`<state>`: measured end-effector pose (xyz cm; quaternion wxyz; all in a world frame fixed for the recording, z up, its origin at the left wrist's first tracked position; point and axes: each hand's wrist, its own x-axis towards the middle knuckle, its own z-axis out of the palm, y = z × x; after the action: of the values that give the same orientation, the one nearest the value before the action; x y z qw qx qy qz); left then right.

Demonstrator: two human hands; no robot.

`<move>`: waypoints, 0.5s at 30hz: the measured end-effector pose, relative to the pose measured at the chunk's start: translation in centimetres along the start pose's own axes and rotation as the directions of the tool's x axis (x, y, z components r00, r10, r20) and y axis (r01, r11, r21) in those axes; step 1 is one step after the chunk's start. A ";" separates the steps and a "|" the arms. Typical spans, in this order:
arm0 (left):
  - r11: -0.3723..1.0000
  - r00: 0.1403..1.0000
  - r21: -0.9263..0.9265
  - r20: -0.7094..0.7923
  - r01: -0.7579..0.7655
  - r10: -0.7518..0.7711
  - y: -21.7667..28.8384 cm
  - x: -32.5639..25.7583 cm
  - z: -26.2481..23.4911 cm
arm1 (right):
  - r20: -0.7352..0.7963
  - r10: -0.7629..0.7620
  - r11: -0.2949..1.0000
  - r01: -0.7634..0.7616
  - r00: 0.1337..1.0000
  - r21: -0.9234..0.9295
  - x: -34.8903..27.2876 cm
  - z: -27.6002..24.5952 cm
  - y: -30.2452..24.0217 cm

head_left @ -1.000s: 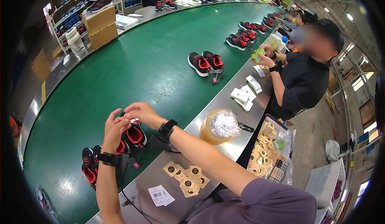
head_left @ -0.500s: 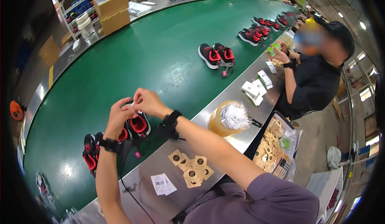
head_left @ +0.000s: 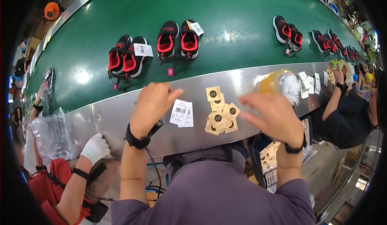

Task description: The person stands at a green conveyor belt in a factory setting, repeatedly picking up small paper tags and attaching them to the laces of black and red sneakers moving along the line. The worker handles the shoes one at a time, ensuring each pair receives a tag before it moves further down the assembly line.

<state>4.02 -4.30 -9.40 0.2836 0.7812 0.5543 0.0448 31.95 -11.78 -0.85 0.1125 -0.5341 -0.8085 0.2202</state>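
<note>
Over the steel ledge, my left hand (head_left: pixel 155 106) hangs beside two white printed tags (head_left: pixel 180 113), its thumb apart from the fingers and nothing seen in it. My right hand (head_left: pixel 274 118), slightly smeared, is open with fingers spread, between a pile of brown card tags (head_left: pixel 217 118) and a yellowish tub of white strings (head_left: pixel 289 86). Beyond my hands, on the green belt, stands a black-and-red pair of shoes (head_left: pixel 167 39) with a white and a brown tag (head_left: pixel 196 28) on its right shoe. Another pair (head_left: pixel 121 59) to its left bears a white tag (head_left: pixel 143 50).
More shoes (head_left: pixel 287 32) stand along the belt (head_left: pixel 229 19) at right. White tag stacks (head_left: pixel 310 82) lie past the tub. A gloved hand (head_left: pixel 96 147) of a person in red rests at left near clear plastic bags (head_left: pixel 52 132). A person in black (head_left: pixel 346 116) works at right.
My hands have parted and drawn back from the shoes to above the ledge. The view has turned left, bringing in the person in red. A tag now shows on the pair I was handling.
</note>
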 end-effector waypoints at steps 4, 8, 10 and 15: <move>0.957 0.984 0.264 -0.163 0.116 -0.074 -1.3 -3.5 5.1 | 0.229 0.123 0.992 -0.121 0.966 -0.021 -4.1 2.6 1.5; 0.961 0.960 0.243 -0.272 0.133 -0.064 -1.5 -3.9 8.9 | 0.079 0.286 0.958 -0.282 0.955 -0.054 -5.3 8.2 4.5; 0.978 0.949 0.162 -0.304 0.133 -0.079 -1.7 -3.8 9.8 | -0.059 0.326 0.944 -0.328 0.944 -0.024 -5.3 10.7 5.5; 0.953 0.981 -0.234 0.018 0.194 -0.196 -3.2 -3.5 8.9 | -0.251 0.352 0.930 -0.366 0.902 -0.010 -4.5 14.0 5.9</move>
<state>3.42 -10.21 -17.60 0.3752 0.6837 0.6203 0.0840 32.76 -17.22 -15.76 0.1534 -0.6999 -0.6820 0.1465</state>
